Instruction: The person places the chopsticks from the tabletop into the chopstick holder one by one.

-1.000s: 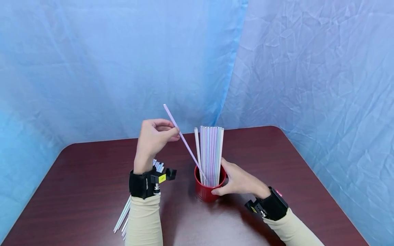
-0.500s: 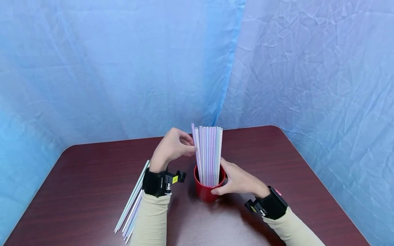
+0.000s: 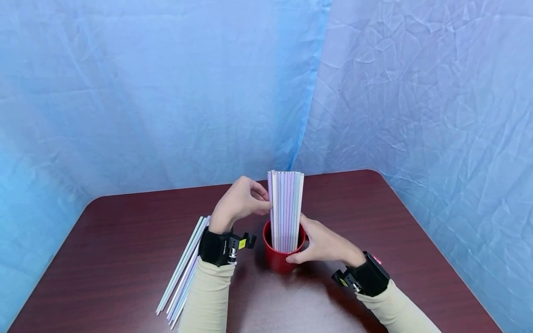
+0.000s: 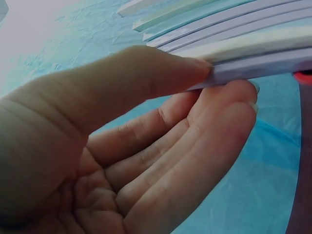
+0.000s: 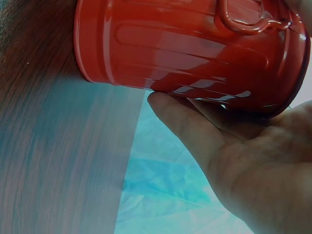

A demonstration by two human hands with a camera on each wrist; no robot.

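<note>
Pastel paper straws (image 3: 285, 210) are seen standing upright in a red cup (image 3: 278, 259) on the dark wood table (image 3: 108, 259) in the head view, with the left hand (image 3: 241, 202) at the bundle's left edge, the right hand (image 3: 322, 243) wrapped round the cup, and a loose pile of straws (image 3: 183, 270) lying beside the left forearm. In the left wrist view a lilac straw (image 4: 263, 68) is pinched between thumb and fingertips (image 4: 243, 95), so a straw is probably just being seated in the bundle, and the next move would call for easing that pinch off without tipping the rest. In the right wrist view the cup's ribbed side (image 5: 185, 48) is cradled by curled fingers (image 5: 195, 122), and no brand or writing can be read anywhere.

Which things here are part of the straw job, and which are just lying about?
In the job:
- left hand, pinching the upright straws
- right hand, holding the red cup
- loose straws on the table

Just there:
- blue backdrop
</note>
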